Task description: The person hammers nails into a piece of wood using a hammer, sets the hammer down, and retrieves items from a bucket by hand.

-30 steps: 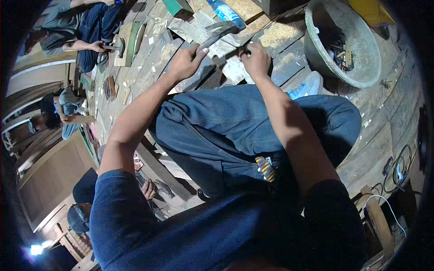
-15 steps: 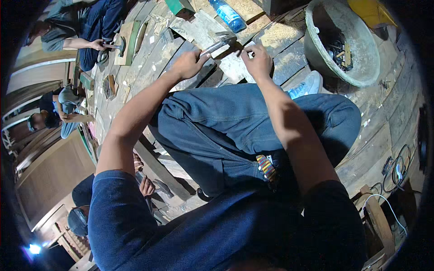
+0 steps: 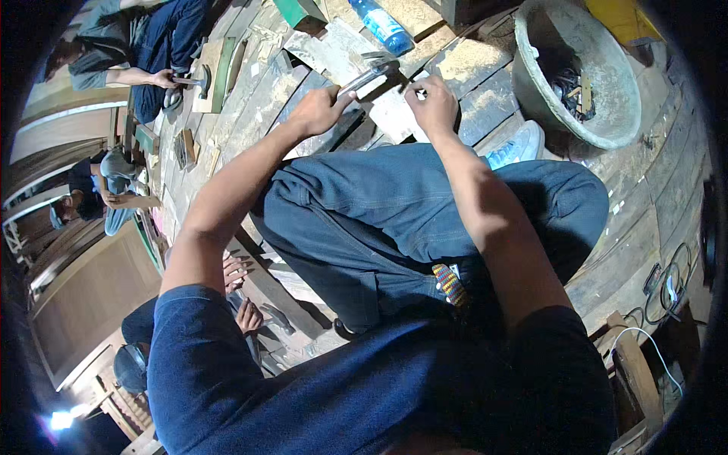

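My left hand (image 3: 318, 112) is closed around the handle of a claw hammer (image 3: 373, 73), whose metal head hangs over the work in front of my knees. Close to the hammer head, my right hand (image 3: 434, 105) has thumb and forefinger bent together in a pinch; what lies between them, if anything, is too small to make out. Below both hands lies a pale, dusty board (image 3: 393, 116) on the plank floor. A blue-labelled plastic bottle (image 3: 383, 29) lies beyond the hammer.
A large grey bucket (image 3: 607, 138) with scraps inside stands at the far right. Cables (image 3: 671, 284) lie at the right. Several co-workers sit at the left; one holds a hammer (image 3: 203, 81), and another's hand (image 3: 248, 315) is near a second hammer (image 3: 277, 318). A green block (image 3: 299, 14) lies at the back.
Both my hands and the hammer stay nearly in place, while the view has shifted slightly. At the lower left, a co-worker's fingers have moved a little.
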A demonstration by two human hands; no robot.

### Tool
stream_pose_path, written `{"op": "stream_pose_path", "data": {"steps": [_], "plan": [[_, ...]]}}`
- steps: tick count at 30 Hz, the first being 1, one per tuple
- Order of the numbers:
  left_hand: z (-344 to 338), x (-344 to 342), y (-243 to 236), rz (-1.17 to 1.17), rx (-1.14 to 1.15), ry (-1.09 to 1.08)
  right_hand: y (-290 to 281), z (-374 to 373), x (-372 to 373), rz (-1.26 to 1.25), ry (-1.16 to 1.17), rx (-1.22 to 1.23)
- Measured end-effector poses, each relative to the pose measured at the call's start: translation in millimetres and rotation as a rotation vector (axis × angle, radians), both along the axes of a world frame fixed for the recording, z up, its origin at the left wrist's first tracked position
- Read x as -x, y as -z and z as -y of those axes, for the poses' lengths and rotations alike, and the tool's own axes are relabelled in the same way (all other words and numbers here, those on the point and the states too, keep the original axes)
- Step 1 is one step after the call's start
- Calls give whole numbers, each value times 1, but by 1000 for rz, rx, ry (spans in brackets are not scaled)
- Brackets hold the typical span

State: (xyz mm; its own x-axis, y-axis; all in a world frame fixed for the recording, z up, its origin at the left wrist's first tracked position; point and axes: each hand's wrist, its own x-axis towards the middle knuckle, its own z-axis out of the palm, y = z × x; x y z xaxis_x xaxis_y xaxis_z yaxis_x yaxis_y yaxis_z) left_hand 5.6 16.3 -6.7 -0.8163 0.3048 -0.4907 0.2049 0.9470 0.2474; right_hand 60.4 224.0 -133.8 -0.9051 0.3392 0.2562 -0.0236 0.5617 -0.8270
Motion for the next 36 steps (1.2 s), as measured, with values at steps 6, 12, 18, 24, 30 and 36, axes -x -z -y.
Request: {"op": "stream_pose_path", "data": {"steps": [6, 12, 18, 24, 30, 36], "plan": [[10, -1, -11, -164, -223, 37, 3, -2, 2, 65, -6, 21], [1, -2, -8, 34, -1, 30, 1, -3, 1, -10, -18, 23], [11, 12, -7, -38, -210, -63, -15, 2, 0, -62, -65, -90], [17, 17, -11, -168, -416, -155, -26, -2, -1, -22, -119, -85], [18, 16, -36, -231, -520, -165, -55, 60, 7, 117, -211, 266], [3, 15, -63, -287, -836, -219, -57, 110, 16, 532, -776, 474]]}}
